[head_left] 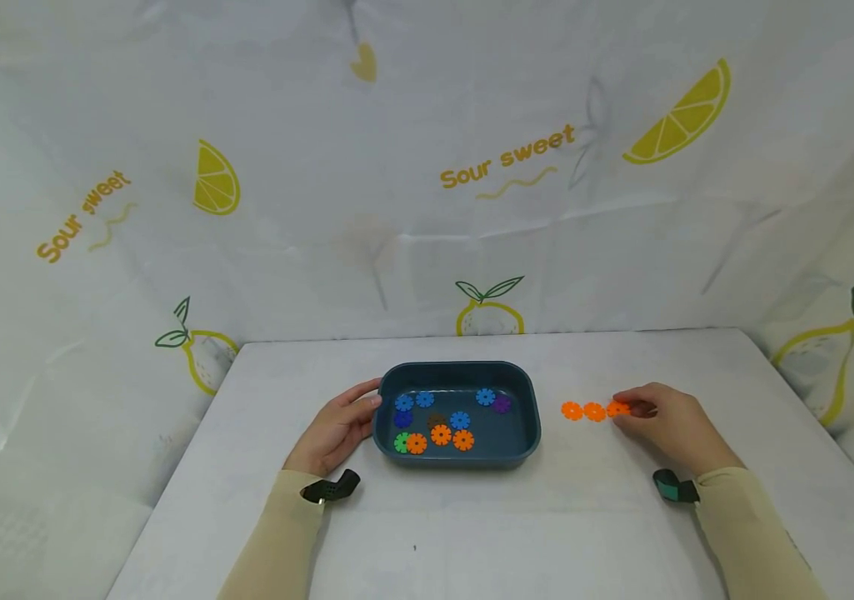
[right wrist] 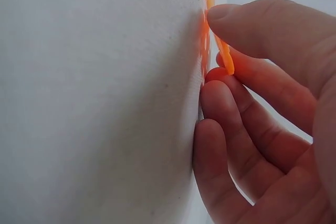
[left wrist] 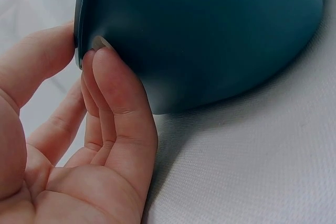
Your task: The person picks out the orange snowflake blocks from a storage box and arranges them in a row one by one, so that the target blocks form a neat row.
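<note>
My left hand (head_left: 337, 429) holds the left end of a dark teal tray (head_left: 456, 458), with the thumb at the rim; fingertips press against the tray's outer wall (left wrist: 210, 35) in the left wrist view. Inside it lie flat notched plastic discs: several blue, one purple (head_left: 501, 404), one brown, one green and three orange. To the right of the tray, my right hand (head_left: 670, 421) pinches an orange notched disc (right wrist: 226, 59) between thumb and fingers, close over the table. That disc is at the right end of a row beside two other orange discs (head_left: 572, 411) (head_left: 595, 412).
A white cloth covers the table (head_left: 471, 533). Behind it hangs a white sheet (head_left: 322, 250) printed with lemons and lettering. Dark bands (head_left: 332, 487) are worn on both wrists.
</note>
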Available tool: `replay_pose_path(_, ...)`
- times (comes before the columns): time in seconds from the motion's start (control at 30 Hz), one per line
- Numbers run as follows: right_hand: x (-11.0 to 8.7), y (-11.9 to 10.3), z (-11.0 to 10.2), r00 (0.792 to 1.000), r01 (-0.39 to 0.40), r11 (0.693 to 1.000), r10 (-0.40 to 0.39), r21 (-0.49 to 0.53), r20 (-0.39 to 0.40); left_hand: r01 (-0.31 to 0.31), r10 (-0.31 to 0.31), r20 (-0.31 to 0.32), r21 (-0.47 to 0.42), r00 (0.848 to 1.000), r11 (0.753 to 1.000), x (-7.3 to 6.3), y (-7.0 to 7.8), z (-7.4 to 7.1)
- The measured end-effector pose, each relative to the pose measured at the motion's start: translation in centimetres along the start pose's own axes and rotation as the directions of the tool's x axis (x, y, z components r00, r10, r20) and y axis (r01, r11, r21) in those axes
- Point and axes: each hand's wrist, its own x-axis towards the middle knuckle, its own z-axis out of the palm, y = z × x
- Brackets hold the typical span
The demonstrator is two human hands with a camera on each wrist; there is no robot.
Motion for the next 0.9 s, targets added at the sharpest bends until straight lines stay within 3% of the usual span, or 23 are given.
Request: replay_pose_path(0.9, 0.08, -0.5, -0.15, 1.0, -0.019, 1.0, 0.02, -0.021, 0.023, 0.005, -0.005, 0.009, 0.009, 1.0, 1.0, -0.1, 0.16, -0.04)
